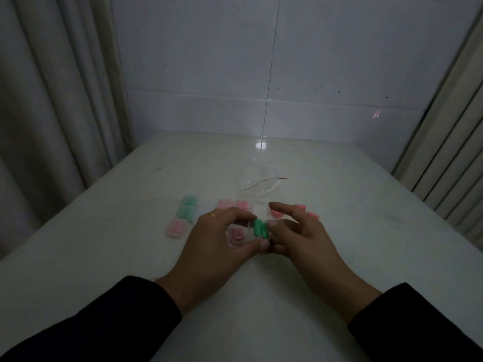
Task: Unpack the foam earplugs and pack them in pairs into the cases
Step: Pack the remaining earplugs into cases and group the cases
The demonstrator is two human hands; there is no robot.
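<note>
Between the two hands, a pair of green earplugs [260, 229] is sitting in a clear case [257, 237] — the left hand [217, 246] is pinching that case, the right hand [300, 235] curling fingers against its other side. Beyond the left knuckles — filled cases [183, 215] are lying on the table [104, 231].

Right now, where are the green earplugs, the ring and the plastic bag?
green earplugs [260, 229]: head view, middle of the pair.
ring [211, 214]: head view, gold band on a left-hand finger.
plastic bag [258, 184]: head view, clear middle.
</note>
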